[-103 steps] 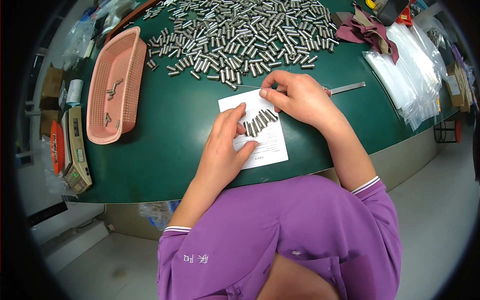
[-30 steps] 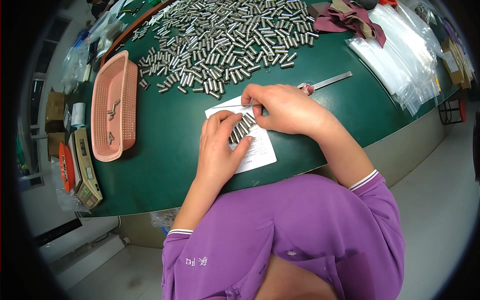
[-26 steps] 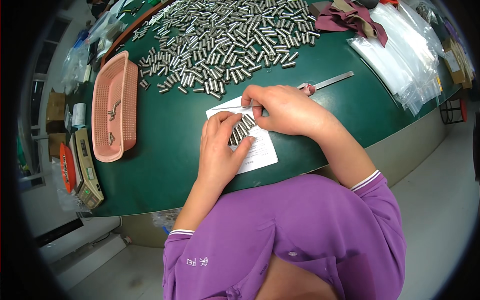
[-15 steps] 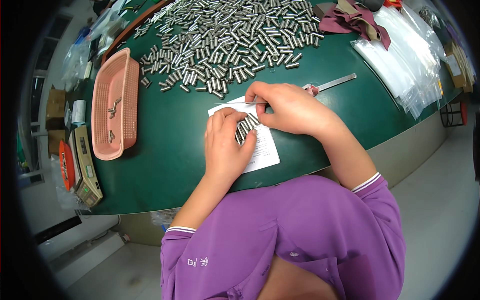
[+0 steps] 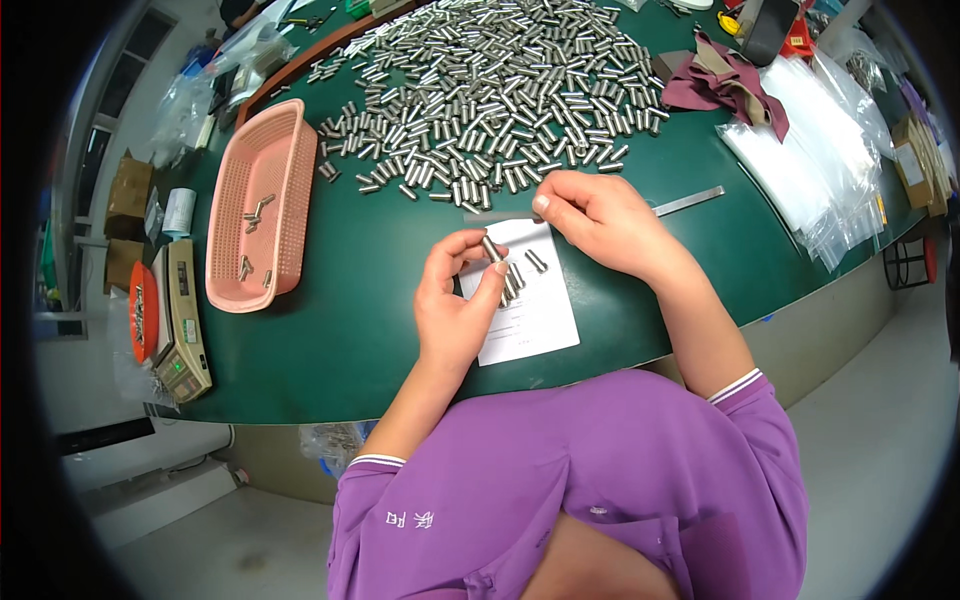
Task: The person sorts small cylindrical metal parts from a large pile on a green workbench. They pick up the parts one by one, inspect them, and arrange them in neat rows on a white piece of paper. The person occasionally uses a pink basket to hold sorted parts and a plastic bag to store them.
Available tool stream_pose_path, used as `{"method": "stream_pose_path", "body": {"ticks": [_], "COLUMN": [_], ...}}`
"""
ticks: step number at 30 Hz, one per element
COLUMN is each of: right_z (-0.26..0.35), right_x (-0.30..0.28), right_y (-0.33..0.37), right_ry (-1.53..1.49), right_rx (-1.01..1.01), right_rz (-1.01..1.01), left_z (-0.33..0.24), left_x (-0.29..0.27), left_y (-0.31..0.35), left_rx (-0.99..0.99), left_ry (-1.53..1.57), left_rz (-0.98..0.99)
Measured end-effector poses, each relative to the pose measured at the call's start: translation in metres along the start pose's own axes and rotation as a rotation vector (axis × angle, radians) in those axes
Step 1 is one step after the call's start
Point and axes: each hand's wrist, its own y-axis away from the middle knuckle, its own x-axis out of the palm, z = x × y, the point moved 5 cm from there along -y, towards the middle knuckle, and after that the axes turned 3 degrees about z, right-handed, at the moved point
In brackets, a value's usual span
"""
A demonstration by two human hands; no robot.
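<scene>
My left hand [image 5: 455,300] is curled over a white printed sheet [image 5: 530,335], with a short shiny metal pin [image 5: 492,248] between thumb and fingers. Several more pins [image 5: 514,281] lie against its thumb, partly hidden by it. One loose pin [image 5: 537,261] rests on the sheet to their right. My right hand [image 5: 605,225] is closed at the sheet's far edge, its thumb against the bent fingers. A thin greyish strip [image 5: 498,217] reaches left from its fingertips. Beyond the hand, a flat metal bar [image 5: 690,201] lies on the table, its near end hidden.
A large heap of metal pins [image 5: 500,110] covers the far table. On the left stand a pink basket [image 5: 290,215] with a few pins and a scale [image 5: 182,330] beside an orange dish [image 5: 144,312]. Plastic bags [image 5: 800,160] and a maroon cloth [image 5: 725,85] lie right.
The row of pins under my left hand has come apart, and one pin now lies separately. My left hand has lifted a pin's end. My right hand has moved right, away from the left. The view has shifted.
</scene>
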Motion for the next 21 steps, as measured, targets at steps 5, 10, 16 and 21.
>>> {"method": "stream_pose_path", "body": {"ticks": [5, 10, 16, 21], "right_z": [-0.001, -0.001, 0.007, 0.01], "right_x": [0.002, 0.003, 0.016, 0.017], "right_y": [-0.001, -0.001, 0.001, 0.003], "right_ry": [0.066, 0.129, 0.138, 0.106], "right_rx": [-0.041, -0.057, -0.124, -0.137], "right_rz": [0.0, -0.01, 0.015, 0.014], "left_z": [0.016, 0.023, 0.028, 0.012], "left_x": [-0.009, -0.011, -0.005, -0.007], "left_y": [0.0, 0.0, 0.002, 0.005], "left_rx": [-0.026, -0.059, -0.159, -0.074], "left_ry": [0.115, 0.199, 0.255, 0.214], "left_rz": [0.026, 0.03, 0.014, 0.043]}}
